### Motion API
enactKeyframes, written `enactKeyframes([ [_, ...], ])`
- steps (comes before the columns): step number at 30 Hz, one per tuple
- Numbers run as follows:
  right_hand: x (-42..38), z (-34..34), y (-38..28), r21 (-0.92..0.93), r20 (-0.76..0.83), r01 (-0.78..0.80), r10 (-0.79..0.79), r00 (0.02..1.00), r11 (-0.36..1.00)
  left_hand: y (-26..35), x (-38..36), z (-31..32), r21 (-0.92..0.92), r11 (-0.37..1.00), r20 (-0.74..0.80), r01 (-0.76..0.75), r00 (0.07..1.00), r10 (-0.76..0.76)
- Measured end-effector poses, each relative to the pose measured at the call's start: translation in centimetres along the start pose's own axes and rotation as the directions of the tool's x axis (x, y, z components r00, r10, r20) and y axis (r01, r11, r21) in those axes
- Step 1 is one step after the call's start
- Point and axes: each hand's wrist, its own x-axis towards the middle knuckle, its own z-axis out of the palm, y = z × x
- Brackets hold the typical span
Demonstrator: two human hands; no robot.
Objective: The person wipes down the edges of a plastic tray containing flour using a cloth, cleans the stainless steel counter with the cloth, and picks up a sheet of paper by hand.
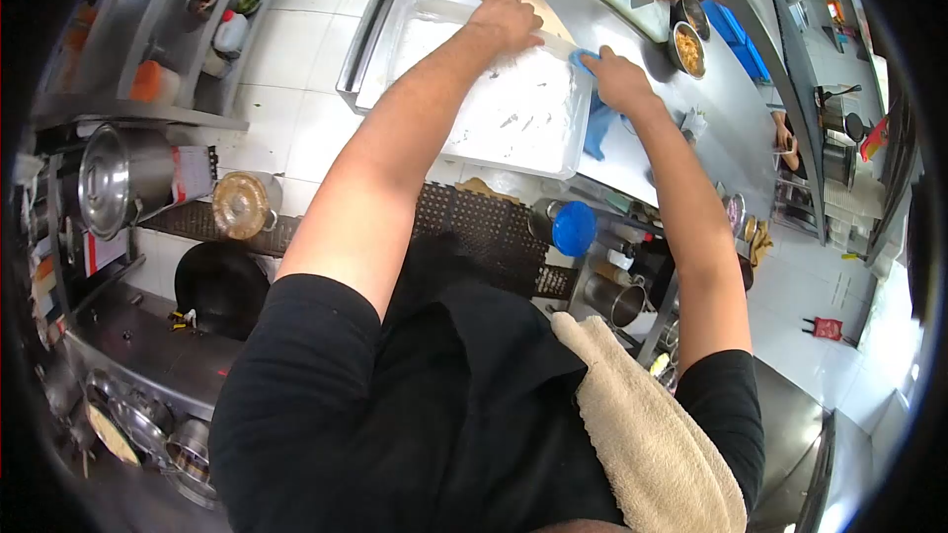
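Plastic tray [548,138]: on the steel desk [729,104], seemingly overhanging its near edge. Judged light, fairly stiff and liable to slip (the base shines as if wet); soundest hold is the rim, at opposite sides. Left hand [508,24]: fingers bent at the far rim, grip closure cannot be told. Right hand [622,81]: grip apparently pinching blue cloth [583,60] beside the far right corner.

Glossy plastic tray [581,128], rough cloth towel [652,424]
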Motion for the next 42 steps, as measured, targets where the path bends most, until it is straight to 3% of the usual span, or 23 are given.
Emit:
enactKeyframes([
  [1,0.3,-0.6,-0.7,-0.055,0.027,0.017,-0.015,1.000,0.998,0.1,0.4,0.3,-0.055,0.998,0.064,0.007,0.998,-0.003],
  [5,-0.2,0.5,-1.2,0.014,0.038,-0.056,0.056,0.998,0.998,-1.1,0.3,1.8,-0.221,0.975,-0.035,-0.007,0.999,-0.001],
  [10,-5.9,3.6,-3.3,0.097,0.074,-0.038,0.030,0.997,0.995,-1.5,0.6,2.5,-0.217,0.975,-0.090,-0.056,0.995,0.037],
  [12,-9.0,4.4,-4.7,0.157,0.109,-0.049,0.032,0.994,0.986,-1.9,0.9,2.0,-0.186,0.978,-0.045,-0.094,0.995,0.087],
  [17,-12.4,3.5,-7.3,0.239,0.260,-0.053,-0.012,0.965,0.970,-2.2,1.2,2.7,-0.172,0.975,-0.078,-0.143,0.988,0.131],
  [18,-12.3,3.2,-7.2,0.263,0.224,-0.028,-0.033,0.974,0.964,-2.2,1.1,2.6,-0.167,0.975,-0.082,-0.146,0.988,0.134],
  [21,-9.2,1.5,-6.1,0.168,0.279,-0.078,0.028,0.960,0.983,-1.8,0.8,2.1,-0.148,0.975,-0.074,-0.165,0.985,0.155],
  [25,-3.4,0.7,-2.7,0.073,0.116,-0.117,0.108,0.987,0.990,-1.4,0.2,1.4,-0.111,0.981,-0.023,-0.159,0.987,0.157],
  [28,-3.9,0.4,-4.0,0.022,0.158,-0.106,0.101,0.982,0.994,-1.9,0.5,3.1,-0.129,0.968,-0.185,-0.217,0.964,0.192],
  [29,-4.7,0.1,-4.7,0.002,0.194,-0.095,0.092,0.977,0.996,-1.9,0.6,3.4,-0.136,0.966,-0.167,-0.222,0.966,0.198],
  [30,-5.9,2.0,-5.1,0.038,0.101,-0.045,0.041,0.994,0.998,-2.0,0.6,3.2,-0.142,0.964,-0.148,-0.226,0.968,0.205],
  [34,-10.5,3.5,-9.4,0.142,0.247,-0.129,0.091,0.965,0.981,-1.8,0.2,0.8,-0.099,0.977,0.022,-0.189,0.981,0.192],
  [40,-14.0,3.5,-11.2,0.252,0.359,-0.199,0.100,0.928,0.947,-2.3,0.7,1.6,-0.107,0.978,-0.055,-0.178,0.983,0.173],
  [42,-13.7,5.0,-9.7,0.337,0.315,-0.210,0.100,0.944,0.918,-1.8,0.5,1.1,-0.071,0.989,-0.051,-0.130,0.991,0.127],
])
